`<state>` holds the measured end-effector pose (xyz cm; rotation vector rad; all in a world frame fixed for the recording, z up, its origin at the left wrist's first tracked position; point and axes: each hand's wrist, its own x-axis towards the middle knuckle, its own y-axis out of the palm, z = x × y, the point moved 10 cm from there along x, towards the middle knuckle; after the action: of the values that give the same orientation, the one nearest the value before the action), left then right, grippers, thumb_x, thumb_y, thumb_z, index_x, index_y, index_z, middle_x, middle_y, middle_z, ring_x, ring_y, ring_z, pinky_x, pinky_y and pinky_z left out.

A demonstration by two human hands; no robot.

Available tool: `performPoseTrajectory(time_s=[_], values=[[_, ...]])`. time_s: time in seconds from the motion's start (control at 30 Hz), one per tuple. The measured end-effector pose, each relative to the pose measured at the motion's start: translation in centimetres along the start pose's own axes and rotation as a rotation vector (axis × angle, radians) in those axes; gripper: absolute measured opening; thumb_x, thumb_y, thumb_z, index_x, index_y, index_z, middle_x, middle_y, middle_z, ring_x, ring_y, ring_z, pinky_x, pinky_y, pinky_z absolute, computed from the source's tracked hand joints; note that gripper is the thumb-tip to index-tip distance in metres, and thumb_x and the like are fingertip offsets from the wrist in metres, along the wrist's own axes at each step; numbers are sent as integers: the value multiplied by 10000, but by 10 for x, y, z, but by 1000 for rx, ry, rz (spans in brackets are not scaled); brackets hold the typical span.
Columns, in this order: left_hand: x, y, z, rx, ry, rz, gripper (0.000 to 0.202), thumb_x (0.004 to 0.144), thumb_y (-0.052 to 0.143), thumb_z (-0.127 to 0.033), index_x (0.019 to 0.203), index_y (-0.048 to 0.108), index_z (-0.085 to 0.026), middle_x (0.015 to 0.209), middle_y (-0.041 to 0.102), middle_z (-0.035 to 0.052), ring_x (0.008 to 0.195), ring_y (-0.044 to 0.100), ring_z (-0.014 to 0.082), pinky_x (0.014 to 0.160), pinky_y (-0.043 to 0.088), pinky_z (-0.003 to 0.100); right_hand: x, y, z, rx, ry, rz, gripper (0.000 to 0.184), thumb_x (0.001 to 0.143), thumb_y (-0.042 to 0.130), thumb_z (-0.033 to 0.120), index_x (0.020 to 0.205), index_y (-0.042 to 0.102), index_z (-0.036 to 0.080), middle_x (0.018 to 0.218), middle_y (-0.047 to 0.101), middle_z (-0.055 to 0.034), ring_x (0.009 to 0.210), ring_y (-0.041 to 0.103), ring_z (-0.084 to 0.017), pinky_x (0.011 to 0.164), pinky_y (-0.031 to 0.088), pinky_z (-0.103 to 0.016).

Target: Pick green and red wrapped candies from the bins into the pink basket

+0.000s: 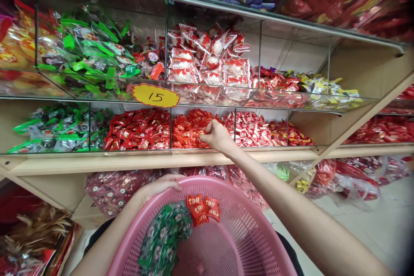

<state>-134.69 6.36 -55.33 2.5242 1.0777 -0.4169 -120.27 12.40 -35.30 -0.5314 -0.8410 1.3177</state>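
My right hand (218,135) reaches over the lower shelf, its fingers curled closed in front of a bin of small orange-red wrapped candies (188,124). Whatever those fingers pinch, if anything, is hidden. My left hand (161,186) grips the far left rim of a pink plastic basket (255,229), held low in front of me. Inside the basket, green-wrapped packets (166,235) are heaped on the left. Several orange-red candy packets (201,209) lie against the basket's far wall.
Clear dividers separate neighbouring bins of dark red candies (139,128) and pink-white candies (250,128). Above hangs a yellow price tag (155,95) reading 15, on a glass-fronted shelf of white-and-red packets (210,64). Bulging bags (118,189) sit under the wooden shelf edge (97,163).
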Motion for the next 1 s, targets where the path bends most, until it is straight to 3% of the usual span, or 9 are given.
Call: performPoseTrajectory(time_s=[0.07,0.13,0.2,0.33,0.43,0.63,0.83,1.0], values=[[0,1,-4,18,17,7,488,628,596,-163,1116,595,-177,914,689,18,760,617,157,712,457,251,-21,-9,3,136,-121,-12,230,642,582,295,739,392,209,675,503,40,600,451,-106,560,344,-240],[1,2,-8,42,37,6,469,626,595,-149,1094,611,-176,913,691,12,780,614,154,725,453,245,-51,-3,0,222,-206,68,203,672,549,277,747,374,208,668,473,47,586,422,-93,543,332,-230],[2,4,-9,59,34,12,463,630,592,-148,1091,615,-180,909,693,9,793,614,155,731,450,244,-86,23,-9,202,-222,250,167,688,526,243,769,385,205,672,468,46,586,419,-88,526,322,-219],[2,4,-8,80,24,3,450,647,586,-155,1096,615,-180,862,698,10,783,612,144,722,443,233,-156,90,-38,-102,-198,681,211,645,562,161,819,447,195,740,525,16,651,471,-115,528,323,-225],[2,1,-7,88,28,-19,447,650,584,-149,1096,616,-178,873,696,13,753,607,133,686,441,221,-185,119,-43,-312,-288,826,282,626,619,171,880,497,166,830,582,-48,738,523,-177,563,346,-261],[1,-2,-4,70,22,-33,468,644,603,-162,1111,602,-187,929,690,21,725,608,133,663,452,229,-195,140,-33,-464,-382,833,433,659,651,180,1059,516,81,956,625,-159,856,577,-264,633,396,-309],[-4,2,-8,65,26,-30,466,640,607,-183,1106,600,-186,914,690,16,691,612,123,621,452,212,-190,128,-28,-615,-370,733,334,773,570,197,1083,523,81,919,647,-137,819,616,-254,608,434,-311],[0,-2,-3,73,26,-20,487,645,610,-188,1131,586,-197,936,689,24,698,617,127,609,452,209,-192,129,-44,-689,-251,832,386,734,640,346,1032,586,105,922,658,-142,837,625,-283,637,471,-328]])
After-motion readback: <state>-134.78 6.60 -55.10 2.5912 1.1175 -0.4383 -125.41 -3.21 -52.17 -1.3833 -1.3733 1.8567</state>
